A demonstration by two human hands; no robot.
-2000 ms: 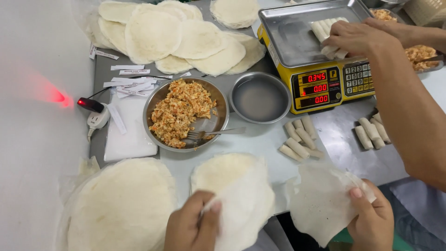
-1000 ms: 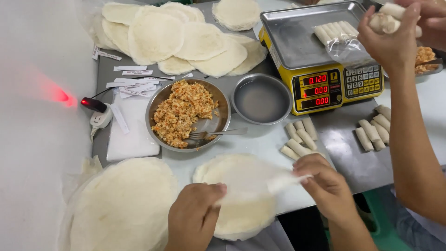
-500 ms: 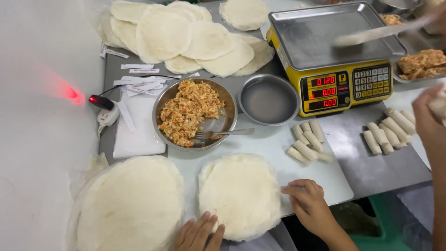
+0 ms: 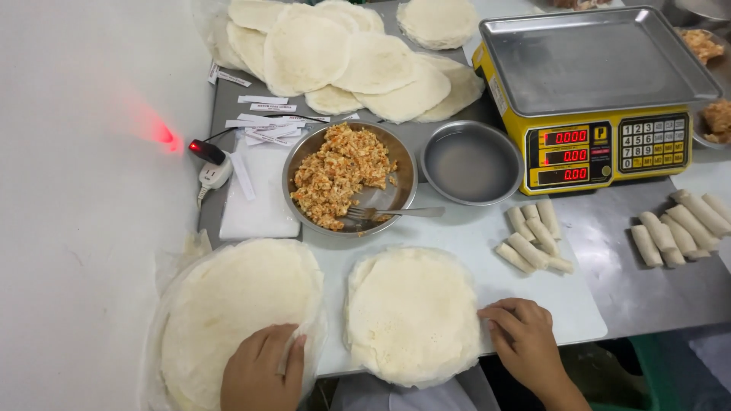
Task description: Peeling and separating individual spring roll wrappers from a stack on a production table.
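— Pale round wrapper (image 4: pixel 411 316) lies flat just in front of the filling bowl (image 4: pixel 349 179); where are the hands?
— Right hand (image 4: pixel 525 342) rests fingers-down on the wrapper's right edge, holding nothing. Left hand (image 4: pixel 263 373) pinches the edge of the wrapper stack (image 4: pixel 228 304), left of that bowl and nearer

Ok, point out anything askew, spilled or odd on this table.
Little stands out. The round white wrapper under the right hand overhangs the table's front edge. The metal fork juts over the rim of the steel bowl of orange-flecked filling. White paper slips lie scattered behind it. Nothing looks spilled or damaged.
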